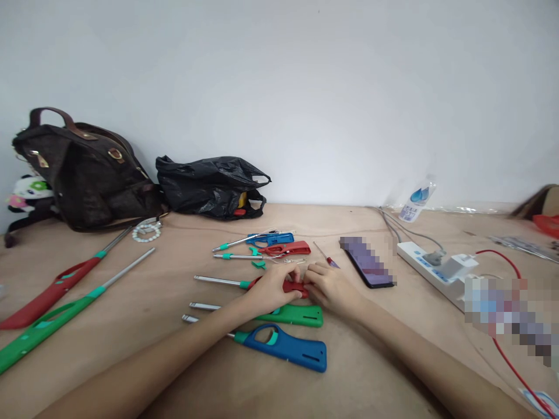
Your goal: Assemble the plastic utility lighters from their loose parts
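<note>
A red long-nosed gas lighter [294, 286] lies sideways on the table, its metal tube pointing left. My left hand [274, 286] is closed around the middle of its handle, hiding the trigger. At the handle's right end, the bent fingers of my right hand [331, 283] press together on it. Nearer me are a green lighter [301, 315], partly under my left forearm, and a blue lighter [288, 348]. Beyond my hands lie an opened red lighter [290, 249] and an opened blue lighter [279, 238], with small loose parts around them. A small screwdriver [328, 258] rests behind my right hand.
A phone [367, 262] and a white power strip [430, 273] with cables lie to the right; a bottle [418, 201] leans by the wall. At left are a long red lighter [56, 291], a long green lighter [65, 308], a dark bag [96, 174] and a black plastic bag [205, 186].
</note>
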Tool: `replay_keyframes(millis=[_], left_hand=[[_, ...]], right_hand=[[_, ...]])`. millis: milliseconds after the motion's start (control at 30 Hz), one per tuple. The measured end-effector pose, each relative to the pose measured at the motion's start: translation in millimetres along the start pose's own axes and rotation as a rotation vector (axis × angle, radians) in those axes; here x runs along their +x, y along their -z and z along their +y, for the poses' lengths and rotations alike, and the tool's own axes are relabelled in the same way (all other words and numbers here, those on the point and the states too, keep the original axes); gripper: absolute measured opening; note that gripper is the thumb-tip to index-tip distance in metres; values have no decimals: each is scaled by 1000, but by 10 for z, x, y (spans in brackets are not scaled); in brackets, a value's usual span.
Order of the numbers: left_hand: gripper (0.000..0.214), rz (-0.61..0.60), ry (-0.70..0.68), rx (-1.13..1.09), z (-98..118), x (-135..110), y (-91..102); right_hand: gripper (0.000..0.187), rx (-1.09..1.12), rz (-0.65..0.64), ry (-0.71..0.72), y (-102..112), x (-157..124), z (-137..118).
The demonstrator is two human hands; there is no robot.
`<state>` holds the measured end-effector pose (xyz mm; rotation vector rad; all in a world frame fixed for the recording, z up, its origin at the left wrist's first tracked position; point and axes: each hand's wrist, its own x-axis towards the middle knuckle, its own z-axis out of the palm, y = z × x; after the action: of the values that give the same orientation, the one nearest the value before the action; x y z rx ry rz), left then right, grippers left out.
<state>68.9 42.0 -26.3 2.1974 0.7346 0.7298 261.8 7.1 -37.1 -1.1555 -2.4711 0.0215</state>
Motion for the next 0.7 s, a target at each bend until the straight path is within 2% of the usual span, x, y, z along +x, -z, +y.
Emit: replay_keyframes(millis=[167, 267, 400, 533, 600, 700], left_hand=[[21, -4, 5, 9, -3, -2, 2], [16, -6, 8, 19, -9, -10, 4], [15, -41, -33, 16, 0, -20, 13], [17, -46, -45, 29, 10, -28, 13], [18, -32, -32, 36, 9, -30, 8], [19, -19, -17, 33, 0, -29, -1]], right_hand=[[9, -56, -52, -31, 55, 23, -20], [12, -138, -54, -204, 155, 12, 47], [15, -426, 4, -496, 222, -72, 257], [14, -459, -54, -580, 193, -160, 476], [16, -402, 3, -589, 218, -170, 546], [17, -187, 257, -610, 329, -145, 569]])
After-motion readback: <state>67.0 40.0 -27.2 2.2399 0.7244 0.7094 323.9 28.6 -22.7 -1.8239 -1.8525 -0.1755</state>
